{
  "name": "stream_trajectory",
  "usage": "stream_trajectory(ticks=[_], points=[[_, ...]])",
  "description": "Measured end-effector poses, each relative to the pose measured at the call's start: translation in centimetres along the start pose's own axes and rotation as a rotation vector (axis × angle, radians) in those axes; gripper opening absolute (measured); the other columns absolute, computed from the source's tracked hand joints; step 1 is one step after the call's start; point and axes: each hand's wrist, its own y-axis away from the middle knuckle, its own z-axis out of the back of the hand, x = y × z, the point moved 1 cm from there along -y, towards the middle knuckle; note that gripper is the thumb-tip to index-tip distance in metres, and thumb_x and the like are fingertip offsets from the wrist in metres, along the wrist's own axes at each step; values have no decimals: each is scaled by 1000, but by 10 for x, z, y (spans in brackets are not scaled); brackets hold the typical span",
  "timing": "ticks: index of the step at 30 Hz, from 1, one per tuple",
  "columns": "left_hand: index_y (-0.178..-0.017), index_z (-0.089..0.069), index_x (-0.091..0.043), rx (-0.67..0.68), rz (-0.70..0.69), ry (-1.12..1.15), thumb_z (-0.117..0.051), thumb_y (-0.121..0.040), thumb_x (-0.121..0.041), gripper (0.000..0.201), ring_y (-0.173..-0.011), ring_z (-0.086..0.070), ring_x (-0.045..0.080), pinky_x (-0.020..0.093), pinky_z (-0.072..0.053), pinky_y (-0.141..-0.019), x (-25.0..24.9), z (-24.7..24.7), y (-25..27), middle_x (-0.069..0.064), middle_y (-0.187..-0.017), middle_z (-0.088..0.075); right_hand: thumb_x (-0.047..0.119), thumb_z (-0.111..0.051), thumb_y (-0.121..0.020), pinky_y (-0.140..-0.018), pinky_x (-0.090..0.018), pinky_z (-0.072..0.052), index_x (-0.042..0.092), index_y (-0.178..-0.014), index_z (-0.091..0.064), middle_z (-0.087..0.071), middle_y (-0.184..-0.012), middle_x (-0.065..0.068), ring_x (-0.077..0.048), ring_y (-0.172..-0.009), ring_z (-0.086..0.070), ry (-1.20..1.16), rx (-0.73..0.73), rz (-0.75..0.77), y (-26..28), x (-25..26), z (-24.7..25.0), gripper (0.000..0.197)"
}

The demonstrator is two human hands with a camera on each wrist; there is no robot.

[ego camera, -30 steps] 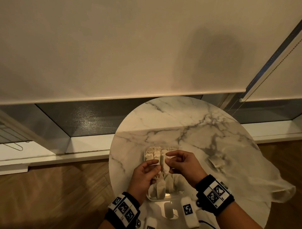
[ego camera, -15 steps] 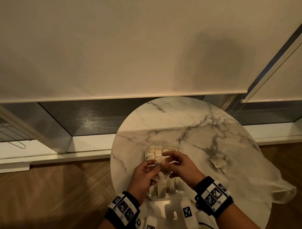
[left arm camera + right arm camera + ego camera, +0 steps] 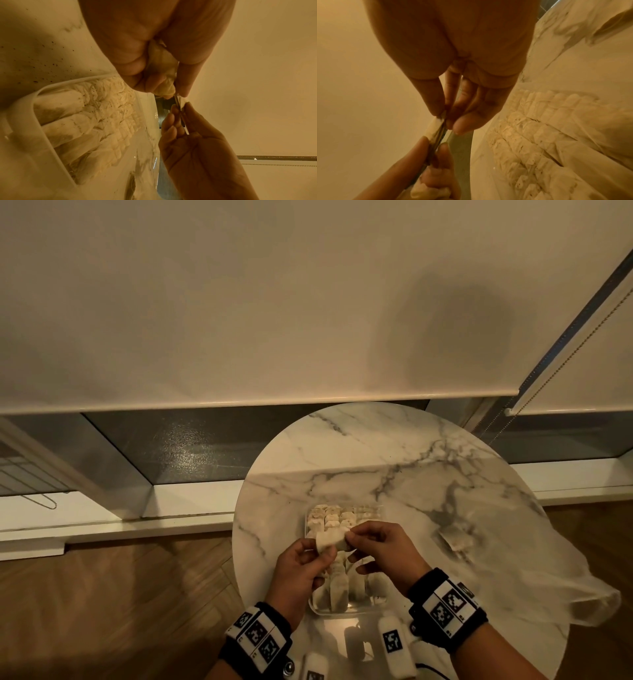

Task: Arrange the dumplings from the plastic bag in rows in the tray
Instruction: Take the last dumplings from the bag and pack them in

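Observation:
A pale dumpling (image 3: 329,540) is held above the clear plastic tray (image 3: 346,609), which holds several dumplings in rows (image 3: 330,517). My left hand (image 3: 310,556) grips the dumpling's body (image 3: 162,67). My right hand (image 3: 363,541) pinches its thin edge (image 3: 436,128) between thumb and fingers. Both hands hover over the tray's middle and hide the dumplings there. A clear plastic bag (image 3: 534,577) lies to the right on the round marble table (image 3: 376,453), with one dumpling (image 3: 457,537) inside it.
The table is small, with wooden floor (image 3: 120,594) to its left. A window sill (image 3: 171,518) and a roller blind (image 3: 239,302) stand behind. White tagged devices (image 3: 392,642) lie on the table at its near edge.
The dumpling held upright over the tray has turned sideways and lifted slightly; the right hand has shifted left to pinch its end, and the left hand has closed round it.

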Motion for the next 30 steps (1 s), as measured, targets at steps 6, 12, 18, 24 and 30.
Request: stream_trajectory(ticks=[6, 12, 18, 24, 30], points=[[-108, -62, -4, -151, 145, 154, -64, -94, -17, 19, -62, -56, 20, 26, -45, -52, 6, 9, -7, 20, -92, -66, 37, -78, -80, -63, -25, -56, 26, -78, -79, -74, -78, 10, -8, -70, -67, 477, -283, 174, -8, -1, 19, 11], [-100, -62, -4, -197, 249, 258, -58, -95, -21, 18, -58, -51, 21, 29, -38, -56, 4, 17, -6, 15, -77, -62, 35, -77, -81, -60, -13, -41, 34, -76, -80, -72, -73, 18, 7, -63, -61, 771, -160, 115, -13, -5, 36, 6], [-98, -61, -4, -215, 260, 261, -57, -96, -21, 18, -57, -54, 21, 28, -39, -56, 4, 18, -5, 14, -75, -63, 33, -76, -81, -68, -20, -48, 29, -83, -80, -71, -77, 13, 0, -72, -63, 1029, -111, 94, -18, -14, 41, 6], [-91, -60, -3, -219, 275, 289, -63, -86, -19, 17, -60, -54, 22, 29, -39, -59, 6, 17, -1, 14, -75, -62, 23, -65, -82, -67, -18, -48, 28, -77, -71, -70, -80, 10, -8, -77, -63, 1111, -43, 69, -20, -19, 36, 9], [-75, -59, -2, -174, 284, 395, -69, -58, -21, 28, -69, -51, 24, 33, -44, -69, 3, 15, 3, 15, -74, -57, 11, -51, -94, -76, -25, -46, 17, -107, -62, -65, -111, -6, -20, -92, -60, 1333, 249, -70, -31, -37, 28, 18]])
